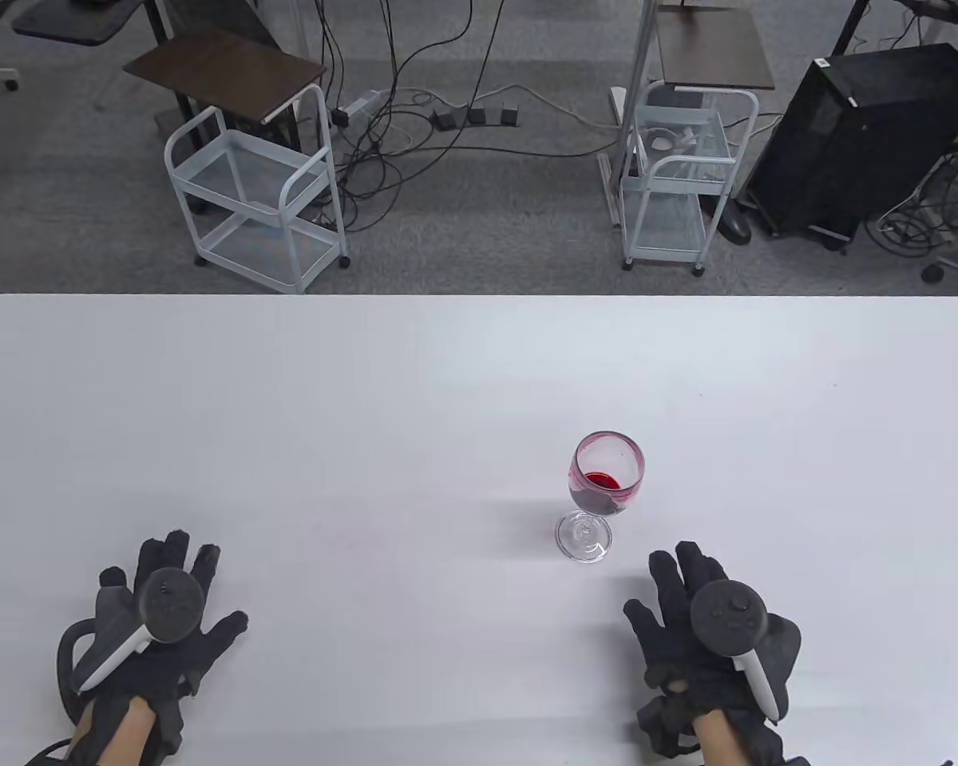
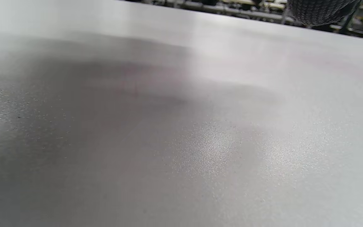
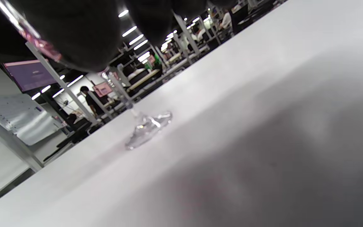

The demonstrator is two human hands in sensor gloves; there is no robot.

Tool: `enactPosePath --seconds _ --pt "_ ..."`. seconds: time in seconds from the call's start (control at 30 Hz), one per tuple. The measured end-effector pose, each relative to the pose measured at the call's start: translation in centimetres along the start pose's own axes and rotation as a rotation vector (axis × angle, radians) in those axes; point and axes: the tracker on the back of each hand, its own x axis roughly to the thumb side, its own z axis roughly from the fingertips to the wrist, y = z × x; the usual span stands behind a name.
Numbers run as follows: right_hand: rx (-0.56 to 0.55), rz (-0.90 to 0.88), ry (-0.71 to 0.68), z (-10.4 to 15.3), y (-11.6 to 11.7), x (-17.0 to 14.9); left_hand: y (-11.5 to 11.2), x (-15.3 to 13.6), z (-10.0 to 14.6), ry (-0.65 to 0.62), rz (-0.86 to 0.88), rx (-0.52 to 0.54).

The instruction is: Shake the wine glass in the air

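Wine glass stands upright on the white table, foot flat on the surface, a little red liquid pooled in the bowl and a pink film on the inner wall

Right hand lies palm down on the table just nearer the person than the glass and slightly to its right; fingers spread wide, tips near the glass foot but apart from it, holding nothing

Right wrist view: glass foot and stem sit on the table ahead of the dark gloved fingers, a gap visible between them

Left hand lies palm down on the table well to the left of the glass, fingers spread wide, holding nothing

Left wrist view: bare table, one gloved fingertip at the top edge; glass out of frame

Two white wire carts stand on the floor beyond the table's far edge, well behind the glass
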Motion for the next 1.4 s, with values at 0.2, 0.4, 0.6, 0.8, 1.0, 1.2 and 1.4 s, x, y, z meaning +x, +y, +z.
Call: enactPosePath --seconds 0.2,0.4,0.6,0.8,1.0,1.2,1.4 --pt "0.034 0.041 -0.014 0.0 0.7 0.2 0.0 0.0 0.0 -0.008 0.008 -0.007" --pt "0.162 -0.217 0.028 -2.3 1.0 0.0 0.0 0.0 -0.1 -0.007 0.007 -0.016" --pt "0.161 -0.35 0.066 -7.2 2.3 1.6 -0.1 0.0 -0.2 -0.02 0.018 -0.027" --pt "0.189 -0.438 0.078 -10.4 3.9 2.7 -0.1 0.1 -0.2 -0.03 0.022 -0.035" --pt "0.148 -0.522 0.093 -11.4 5.0 2.6 -0.2 0.1 -0.3 -0.036 0.029 -0.04" --pt "0.079 -0.475 0.046 -10.8 4.5 3.0 -0.2 0.1 -0.3 -0.038 0.028 -0.045" --pt "0.111 -0.466 -0.061 -8.8 4.2 4.5 -0.2 0.1 -0.3 -0.035 0.028 -0.047"
